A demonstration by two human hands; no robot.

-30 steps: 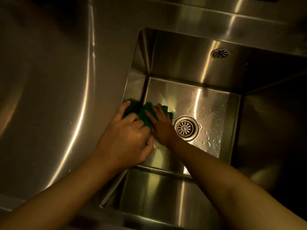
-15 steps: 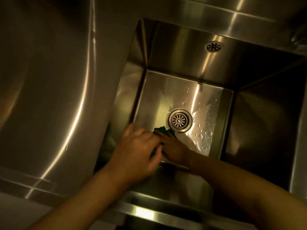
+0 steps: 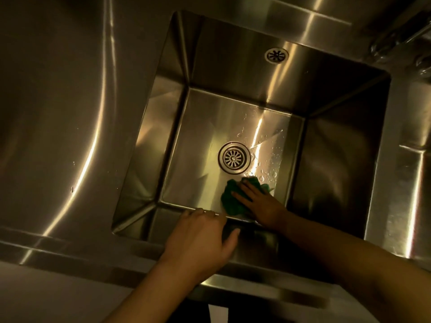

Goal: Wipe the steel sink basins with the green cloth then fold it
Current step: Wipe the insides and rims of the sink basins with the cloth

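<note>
A deep steel sink basin (image 3: 205, 127) fills the middle of the view, with a round drain (image 3: 234, 157) in its floor. The green cloth (image 3: 231, 199) lies crumpled on the basin floor just below and right of the drain. My right hand (image 3: 261, 201) presses flat on the cloth with straight fingers. My left hand (image 3: 200, 238) hovers over the near wall of the basin, fingers loosely bent, holding nothing; it does not touch the cloth.
Water drops (image 3: 268, 164) dot the floor right of the drain. An overflow hole (image 3: 276, 55) sits in the far wall. A steel counter (image 3: 70, 113) stretches left, and a tap (image 3: 401, 43) shows at the top right.
My right hand has slid the cloth from the left side of the floor to below and right of the drain. My left hand has come off the cloth and drawn back towards me.
</note>
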